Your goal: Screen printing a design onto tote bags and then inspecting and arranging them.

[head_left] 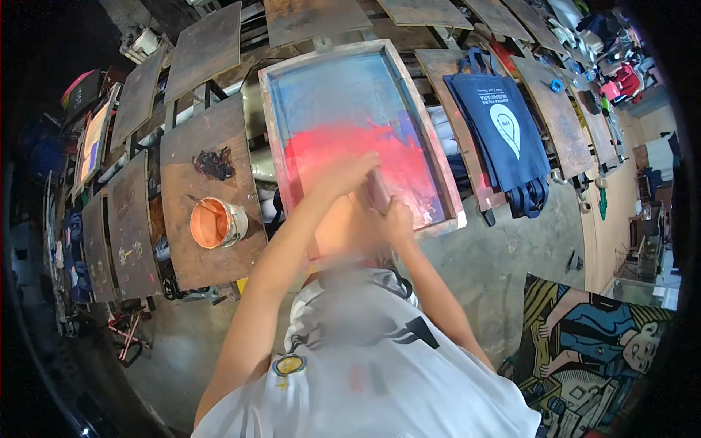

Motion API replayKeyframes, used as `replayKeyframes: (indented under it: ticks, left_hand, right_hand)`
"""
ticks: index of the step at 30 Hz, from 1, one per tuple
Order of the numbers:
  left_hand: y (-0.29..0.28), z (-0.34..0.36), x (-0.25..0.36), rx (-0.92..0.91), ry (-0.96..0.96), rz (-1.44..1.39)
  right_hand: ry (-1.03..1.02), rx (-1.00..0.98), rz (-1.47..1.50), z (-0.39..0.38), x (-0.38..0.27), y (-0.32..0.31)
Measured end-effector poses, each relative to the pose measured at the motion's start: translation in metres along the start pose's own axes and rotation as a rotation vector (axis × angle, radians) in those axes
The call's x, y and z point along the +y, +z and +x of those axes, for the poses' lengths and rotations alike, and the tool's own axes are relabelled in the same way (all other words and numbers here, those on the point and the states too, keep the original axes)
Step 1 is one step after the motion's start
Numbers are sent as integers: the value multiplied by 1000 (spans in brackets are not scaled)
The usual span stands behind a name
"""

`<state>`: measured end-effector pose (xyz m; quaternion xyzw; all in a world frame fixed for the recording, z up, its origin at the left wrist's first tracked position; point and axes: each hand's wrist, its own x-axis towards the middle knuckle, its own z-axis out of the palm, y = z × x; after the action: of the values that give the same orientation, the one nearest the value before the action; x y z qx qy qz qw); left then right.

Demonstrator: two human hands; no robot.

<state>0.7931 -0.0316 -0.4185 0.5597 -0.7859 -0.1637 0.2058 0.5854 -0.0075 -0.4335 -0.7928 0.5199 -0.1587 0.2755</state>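
A wooden-framed printing screen (425, 135) lies before me, its mesh blue at the far end. Red-pink ink (328, 146) spreads across the middle, and the near part looks orange. Over the near half, both hands grip a squeegee (377, 191), which is blurred and mostly covered by my fingers. My left hand (355, 173) is closed on its farther end. Closer to me, my right hand (397, 219) is closed around the other end, near the frame's right side. The blade's contact with the mesh is hidden.
Left of the screen, a board (182, 263) carries a pail (237, 223) of orange ink and a dark crumpled rag (214, 163). Navy tote bags (475, 109) lie on a board to the right. More boards stand in rows beyond. A painted picture (599, 343) is at lower right.
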Motion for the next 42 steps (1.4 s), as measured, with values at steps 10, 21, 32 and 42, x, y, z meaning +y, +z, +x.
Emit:
replayKeyframes:
  ticks: [10, 21, 32, 42]
  left_hand:
    - [-2, 7, 24, -6, -79, 68]
    - [5, -12, 6, -107, -180, 159]
    - [-5, -11, 3, -109, -130, 293]
    - [-3, -26, -17, -50, -103, 315]
  right_hand:
    - [-149, -25, -49, 18, 26, -33]
    - [-130, -50, -34, 4, 1, 6]
    - [-171, -158, -63, 14, -4, -13]
    - [-32, -3, -21, -14, -43, 37]
